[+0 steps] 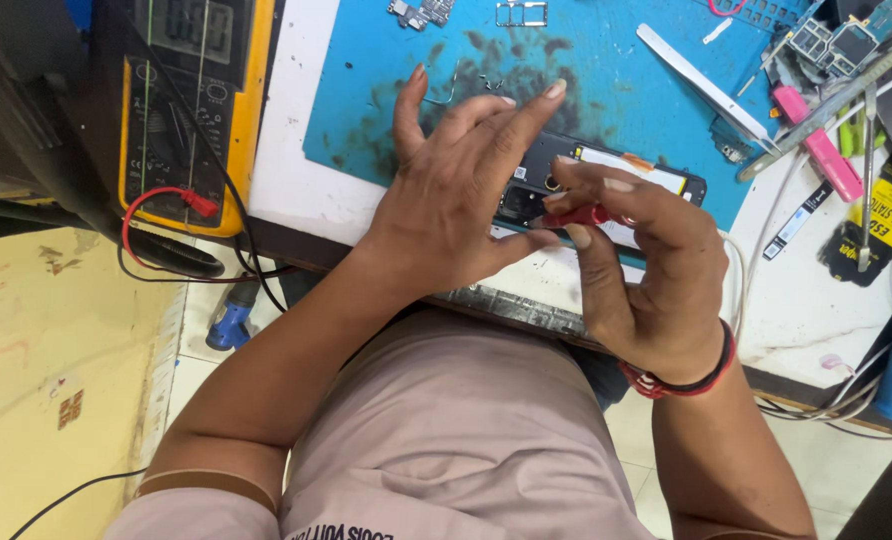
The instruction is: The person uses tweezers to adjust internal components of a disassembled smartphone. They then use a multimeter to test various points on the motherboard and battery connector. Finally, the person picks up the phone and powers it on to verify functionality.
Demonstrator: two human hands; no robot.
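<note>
Hands over opened black phone body (606, 185) on blue stained work mat (616, 80): left hand (446, 200) splayed, steadying; right hand (646, 270) pinching small red-handled screwdriver (581, 216). Circuit boards (831, 45) already out; reassembly outstanding.

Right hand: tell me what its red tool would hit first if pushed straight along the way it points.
The right hand points the red tool leftward at the left hand; its thumb looks first in line, though depth is unclear.

An opened black phone (606, 185) lies flat at the blue mat's near edge, its inside facing up (partly hidden). A red-handled tool (578, 216) lies almost level, just above it.
</note>
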